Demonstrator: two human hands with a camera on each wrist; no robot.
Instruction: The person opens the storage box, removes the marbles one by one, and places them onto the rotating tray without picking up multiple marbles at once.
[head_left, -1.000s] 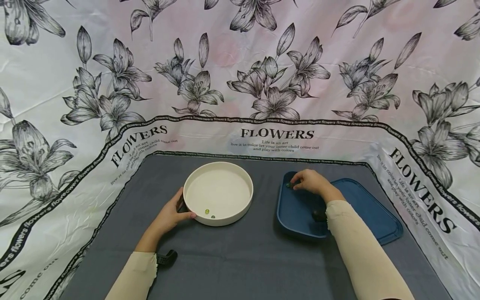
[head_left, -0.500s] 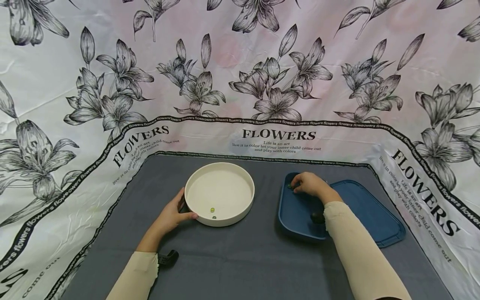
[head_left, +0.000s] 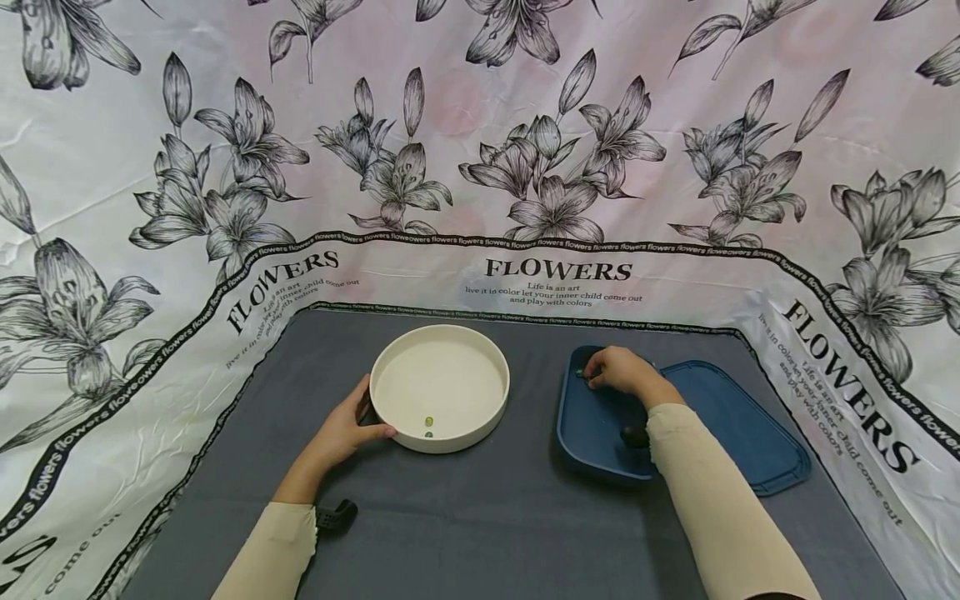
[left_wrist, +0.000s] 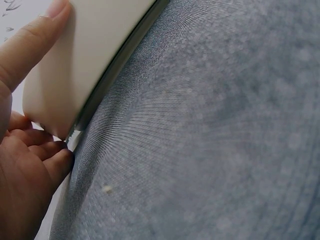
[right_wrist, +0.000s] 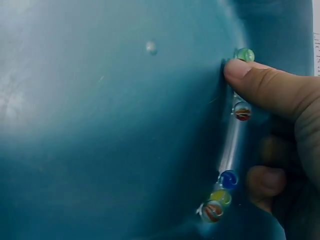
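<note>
My left hand [head_left: 341, 433] grips the left side of a round cream dish [head_left: 442, 367], its thumb [left_wrist: 37, 37] against the outer wall and its fingers curled at the base. Two small marbles, one yellow-green [head_left: 429, 422] and one darker [head_left: 428, 434], lie near the dish's front wall. Inside the blue tub [head_left: 600, 454], my right hand [head_left: 622, 371] pinches a green marble [right_wrist: 245, 54] at the far left corner; the index finger is mostly hidden behind the thumb. Along the tub's edge in the right wrist view lie a red-swirled marble [right_wrist: 242, 111], a blue marble [right_wrist: 228, 179], a yellow marble [right_wrist: 223, 195] and an orange-swirled marble [right_wrist: 211, 212].
A flat blue lid [head_left: 738, 425] lies right of the tub, partly behind the right forearm. Grey cloth [head_left: 480, 525] covers the table, and a flower-printed sheet [head_left: 555, 150] hangs behind it. Dark wrist cameras [head_left: 337, 518] sit under both wrists.
The yellow-green marble has rolled a little to the right inside the dish. Both hands stay nearly where they were, the right one in the tub's far corner. The head view has shifted slightly.
</note>
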